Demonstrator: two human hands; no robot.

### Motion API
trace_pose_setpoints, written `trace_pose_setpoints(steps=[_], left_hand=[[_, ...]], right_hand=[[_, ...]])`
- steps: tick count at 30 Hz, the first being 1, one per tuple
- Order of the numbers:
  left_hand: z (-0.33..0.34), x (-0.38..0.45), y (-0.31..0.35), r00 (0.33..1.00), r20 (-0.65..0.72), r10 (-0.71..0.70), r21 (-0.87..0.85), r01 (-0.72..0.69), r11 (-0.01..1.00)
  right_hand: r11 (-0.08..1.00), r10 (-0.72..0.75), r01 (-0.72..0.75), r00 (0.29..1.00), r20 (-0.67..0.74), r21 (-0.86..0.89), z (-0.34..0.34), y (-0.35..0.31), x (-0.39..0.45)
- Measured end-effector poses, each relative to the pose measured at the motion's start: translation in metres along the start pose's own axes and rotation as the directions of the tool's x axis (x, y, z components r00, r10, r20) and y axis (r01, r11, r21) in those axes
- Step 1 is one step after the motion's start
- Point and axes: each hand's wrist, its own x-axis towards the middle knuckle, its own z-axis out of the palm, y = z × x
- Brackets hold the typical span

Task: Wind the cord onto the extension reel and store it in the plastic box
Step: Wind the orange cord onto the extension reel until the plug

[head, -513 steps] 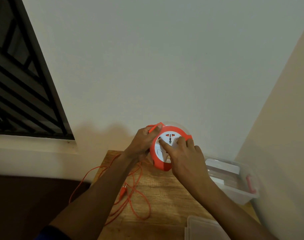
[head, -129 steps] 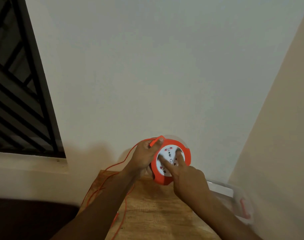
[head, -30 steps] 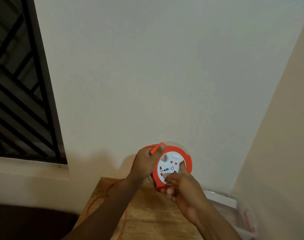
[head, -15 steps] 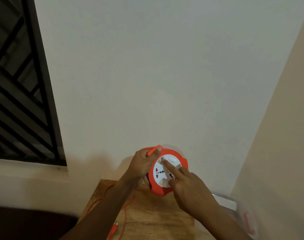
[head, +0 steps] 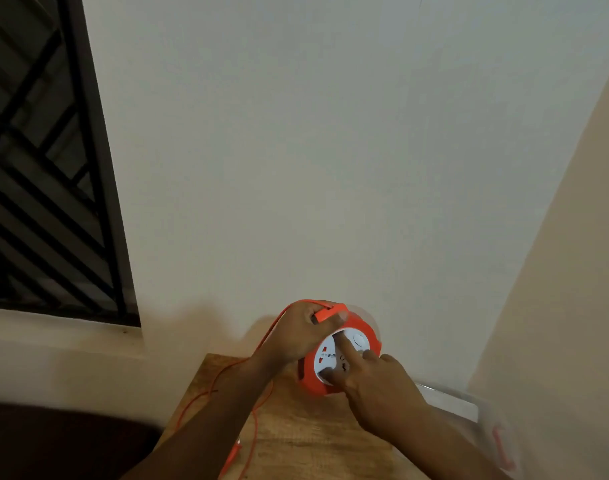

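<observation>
An orange extension reel with a white socket face stands on edge over the far end of the wooden table. My left hand grips its orange handle at the top left, thumb over the rim. My right hand presses its straight index finger onto the white face, with the thumb touching the lower part of the face. The orange cord runs from under my left hand down across the table's left side. The clear plastic box with an orange latch sits at the right, partly behind my right arm.
A white wall rises right behind the reel and a beige wall closes in on the right. A dark window grille with a ledge fills the left. The table's left edge drops to a dark floor.
Over the last second my right hand's index finger has moved round the white face, from the lower part up to the top. More cord has left the table. My left hand keeps its grip.
</observation>
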Motion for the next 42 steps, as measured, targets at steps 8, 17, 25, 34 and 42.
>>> trace_pose_setpoints(steps=[8, 17, 25, 34, 42], left_hand=[[-0.004, -0.001, 0.0, 0.989, -0.064, -0.131, -0.36, 0.1, 0.928], [-0.002, -0.004, -0.001, 0.979, -0.108, -0.172, -0.445, 0.107, 0.889], [-0.003, -0.001, -0.002, 0.987, -0.074, -0.145, -0.404, 0.103, 0.909], [0.014, 0.002, 0.007, 0.981, -0.166, -0.103, -0.338, 0.041, 0.94], [0.032, 0.001, 0.006, 0.97, -0.237, -0.061, -0.279, -0.008, 0.96]], right_hand=[[0.986, 0.163, -0.159, 0.983, -0.088, 0.059, 0.002, 0.006, 0.005], [0.959, 0.186, -0.179, 0.982, -0.012, 0.218, -0.003, 0.003, 0.0], [0.983, 0.133, -0.145, 0.985, 0.11, 0.114, -0.002, 0.009, 0.0], [0.922, 0.275, -0.28, 0.96, 0.059, 0.267, -0.002, -0.007, -0.002], [-0.392, 0.363, -0.333, 0.801, 0.476, 0.858, -0.048, -0.002, 0.005]])
